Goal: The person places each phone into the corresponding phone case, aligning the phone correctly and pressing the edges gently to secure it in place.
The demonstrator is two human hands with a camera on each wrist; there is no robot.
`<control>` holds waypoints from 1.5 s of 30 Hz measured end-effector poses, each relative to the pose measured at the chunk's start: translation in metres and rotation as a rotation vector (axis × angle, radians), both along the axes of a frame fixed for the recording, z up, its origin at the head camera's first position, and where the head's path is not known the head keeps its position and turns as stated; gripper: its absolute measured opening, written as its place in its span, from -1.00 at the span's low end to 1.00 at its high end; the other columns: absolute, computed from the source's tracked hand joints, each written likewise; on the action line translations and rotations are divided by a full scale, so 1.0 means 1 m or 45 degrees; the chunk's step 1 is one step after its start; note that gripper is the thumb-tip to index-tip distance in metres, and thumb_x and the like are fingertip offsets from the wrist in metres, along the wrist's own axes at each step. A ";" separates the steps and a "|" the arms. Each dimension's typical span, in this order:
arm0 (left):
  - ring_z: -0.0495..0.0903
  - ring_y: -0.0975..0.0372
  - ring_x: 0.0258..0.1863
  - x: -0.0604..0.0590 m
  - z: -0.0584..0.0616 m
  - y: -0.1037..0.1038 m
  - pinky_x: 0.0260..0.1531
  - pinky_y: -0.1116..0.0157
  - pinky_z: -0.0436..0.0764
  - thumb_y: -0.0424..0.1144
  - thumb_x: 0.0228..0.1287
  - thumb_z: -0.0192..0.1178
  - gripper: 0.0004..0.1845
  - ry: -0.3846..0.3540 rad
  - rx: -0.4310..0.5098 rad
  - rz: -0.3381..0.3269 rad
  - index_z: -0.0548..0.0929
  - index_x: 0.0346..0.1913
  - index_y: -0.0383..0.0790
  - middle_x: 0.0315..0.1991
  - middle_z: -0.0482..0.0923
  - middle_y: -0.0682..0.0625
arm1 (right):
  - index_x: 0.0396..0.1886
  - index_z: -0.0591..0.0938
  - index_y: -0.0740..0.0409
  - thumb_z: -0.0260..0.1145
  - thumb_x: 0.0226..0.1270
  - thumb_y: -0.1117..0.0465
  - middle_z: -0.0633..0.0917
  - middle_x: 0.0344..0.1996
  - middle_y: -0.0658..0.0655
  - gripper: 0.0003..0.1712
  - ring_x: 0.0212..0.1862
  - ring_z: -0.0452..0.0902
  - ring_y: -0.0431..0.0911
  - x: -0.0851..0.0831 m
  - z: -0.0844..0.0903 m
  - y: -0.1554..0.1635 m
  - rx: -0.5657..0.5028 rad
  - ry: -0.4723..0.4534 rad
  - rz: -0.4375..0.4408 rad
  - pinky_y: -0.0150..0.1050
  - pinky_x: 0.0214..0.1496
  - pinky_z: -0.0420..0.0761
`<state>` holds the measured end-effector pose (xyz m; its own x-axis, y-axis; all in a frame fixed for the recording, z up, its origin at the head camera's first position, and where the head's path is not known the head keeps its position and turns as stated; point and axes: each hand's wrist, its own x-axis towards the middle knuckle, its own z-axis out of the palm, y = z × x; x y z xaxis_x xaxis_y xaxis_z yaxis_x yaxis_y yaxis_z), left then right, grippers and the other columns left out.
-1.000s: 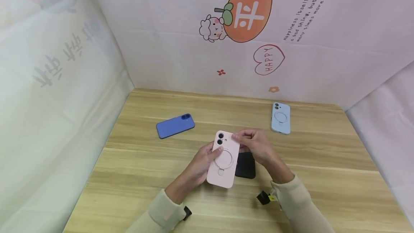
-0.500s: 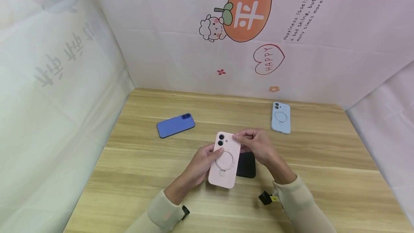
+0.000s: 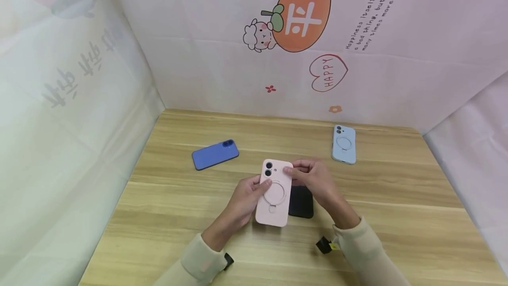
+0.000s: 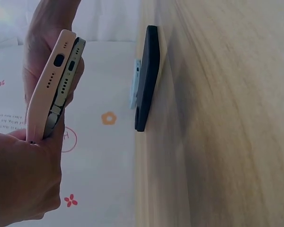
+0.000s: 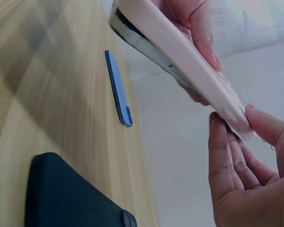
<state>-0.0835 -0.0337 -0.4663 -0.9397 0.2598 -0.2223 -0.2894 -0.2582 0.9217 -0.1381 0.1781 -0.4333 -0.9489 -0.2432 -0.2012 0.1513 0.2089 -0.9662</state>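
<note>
Wooden table (image 3: 166,215): both hands' fingers (image 3: 291,170) pinching pink case (image 3: 274,193); black case (image 3: 301,202), probably empty, beneath

A wooden table (image 3: 397,215) filled the lower half of the head view, walled at 12, 9 and 3 o'clock by pale printed cloth (image 3: 198,56). On the table, a dark blue phone (image 3: 215,154) lay flat toward 10 o'clock, its camera end turned to the right. A light blue case (image 3: 343,144) with a ring on its back lay toward 1 o'clock, well apart from the blue phone. A black case (image 3: 301,201) lay flat near the table's middle. The back cloth bore an orange fruit drawing (image 3: 303,14), a small sheep (image 3: 258,36) touching its left, and a red heart outline (image 3: 328,72) reading HAPPY below them.
</note>
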 end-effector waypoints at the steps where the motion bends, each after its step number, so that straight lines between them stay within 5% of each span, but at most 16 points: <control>1: 0.73 -0.03 0.15 0.000 0.000 -0.001 0.07 0.16 0.76 -0.25 0.65 0.13 -0.57 -0.002 0.004 0.011 0.53 0.38 -0.47 0.17 0.70 -0.34 | 0.03 0.69 0.49 0.50 0.42 0.26 0.83 -0.23 0.19 -0.63 -0.23 0.80 -0.07 0.001 -0.001 0.000 -0.013 -0.005 0.004 -0.14 -0.09 0.83; 8: 0.73 -0.02 0.15 -0.003 0.002 -0.006 0.09 0.17 0.76 -0.32 0.64 0.12 -0.60 0.006 0.033 0.045 0.54 0.36 -0.50 0.16 0.69 -0.36 | 0.10 0.65 0.56 0.48 0.38 0.36 0.83 -0.20 0.18 -0.60 -0.19 0.80 -0.12 0.008 -0.004 -0.005 -0.091 0.004 0.047 -0.19 -0.06 0.82; 24: 0.76 0.05 0.06 -0.006 0.001 -0.008 0.05 0.19 0.77 -0.31 0.63 0.15 -0.61 0.022 -0.014 0.002 0.57 0.31 -0.55 0.10 0.71 -0.37 | 0.04 0.68 0.58 0.45 0.41 0.40 0.82 -0.26 0.28 -0.67 -0.28 0.80 -0.13 0.016 0.002 -0.008 -0.015 0.084 -0.002 -0.06 -0.09 0.83; 31: 0.79 0.14 -0.10 -0.008 -0.001 -0.011 -0.05 0.21 0.80 -0.31 0.57 0.23 -0.68 -0.002 -0.089 0.033 0.67 0.16 -0.54 -0.04 0.78 -0.31 | 0.06 0.66 0.61 0.44 0.41 0.43 0.82 -0.25 0.29 -0.66 -0.28 0.80 -0.15 0.016 0.006 -0.007 -0.014 0.064 0.015 -0.23 -0.15 0.82; 40: 0.81 0.10 -0.11 -0.008 -0.002 -0.013 -0.07 0.20 0.80 -0.33 0.55 0.25 -0.68 -0.025 -0.074 0.082 0.67 0.17 -0.53 -0.02 0.78 -0.33 | 0.02 0.73 0.49 0.50 0.38 0.35 0.82 -0.26 0.26 -0.68 -0.29 0.79 -0.13 0.018 -0.001 -0.011 0.071 0.133 -0.031 -0.14 -0.14 0.83; 45: 0.80 0.04 -0.01 -0.010 -0.002 -0.016 0.00 0.20 0.79 -0.31 0.56 0.24 -0.65 -0.029 -0.048 0.138 0.65 0.21 -0.52 0.06 0.75 -0.34 | -0.06 0.75 0.44 0.54 0.36 0.29 0.84 -0.26 0.25 -0.70 -0.27 0.80 -0.14 0.025 -0.008 -0.012 0.159 0.130 0.050 -0.07 -0.11 0.83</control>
<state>-0.0933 -0.0497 -0.4682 -0.9565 0.1480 -0.2514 -0.2825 -0.2547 0.9248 -0.1135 0.1659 -0.4409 -0.9561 -0.2601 -0.1348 0.0425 0.3321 -0.9423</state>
